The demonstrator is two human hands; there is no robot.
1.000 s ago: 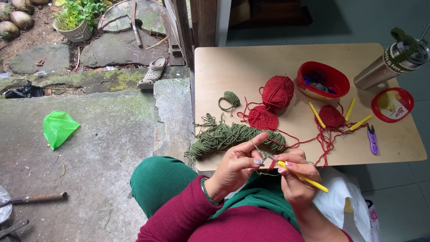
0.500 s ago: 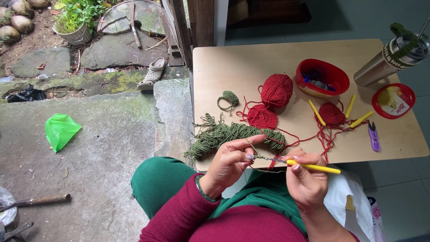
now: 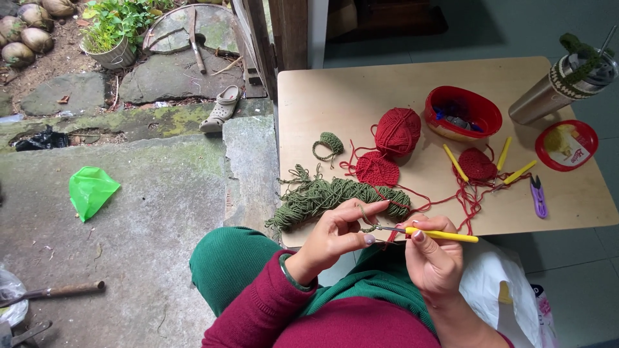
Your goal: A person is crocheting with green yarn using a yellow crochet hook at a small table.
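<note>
At the bottom centre of the frame, a crochet hook (image 3: pixel 433 234) with a yellow handle is pinched in the right hand (image 3: pixel 433 261), thumb and fingers closed on the handle, its metal tip pointed left. The left hand (image 3: pixel 335 233) is held just beside it, and a strand of green yarn is looped over its raised forefinger and nipped between thumb and finger at the hook's tip. The two hands are kept close together over the near edge of a pale wooden table (image 3: pixel 361 90).

Just beyond the hands, a loose skein of green yarn (image 3: pixel 325 196) is laid along that edge. Above it, a flat red crocheted round (image 3: pixel 378 169) and a red yarn ball (image 3: pixel 398 131) are seen at mid-table, with a small green crocheted piece (image 3: pixel 330 143) to their left.

Further right, a red oval tub (image 3: pixel 463 113) is set, and a round red lid (image 3: pixel 567 145) with a pale printed label lies near the right edge. Purple snips (image 3: pixel 538 197) are placed below it. A steel tumbler (image 3: pixel 561 90) is lying at the upper right.
</note>
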